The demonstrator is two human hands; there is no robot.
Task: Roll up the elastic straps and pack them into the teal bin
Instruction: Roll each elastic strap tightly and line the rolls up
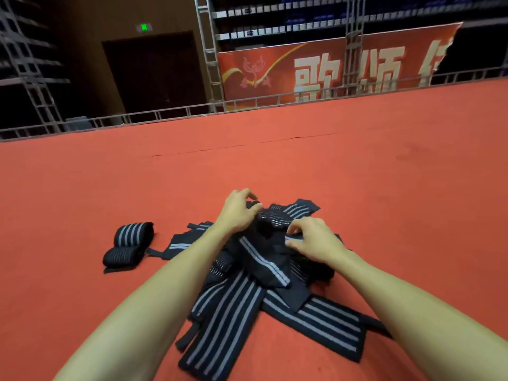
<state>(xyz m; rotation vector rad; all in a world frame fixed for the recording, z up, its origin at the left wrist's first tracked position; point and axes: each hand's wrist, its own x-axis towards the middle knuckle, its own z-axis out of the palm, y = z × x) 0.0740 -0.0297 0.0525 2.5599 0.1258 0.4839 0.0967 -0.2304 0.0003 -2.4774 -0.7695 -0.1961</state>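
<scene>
A tangled pile of black elastic straps with grey stripes (255, 287) lies on the red carpet in front of me. My left hand (239, 210) grips a strap at the far top of the pile, fingers curled round it. My right hand (313, 240) pinches the end of a striped strap near the pile's middle right. Two rolled-up straps (127, 243) sit side by side on the carpet to the left of the pile. No teal bin is in view.
The red carpet (357, 188) stretches wide on all sides. A low metal railing (165, 114) runs along its far edge, with truss towers, a red banner (316, 70) and a dark doorway behind it.
</scene>
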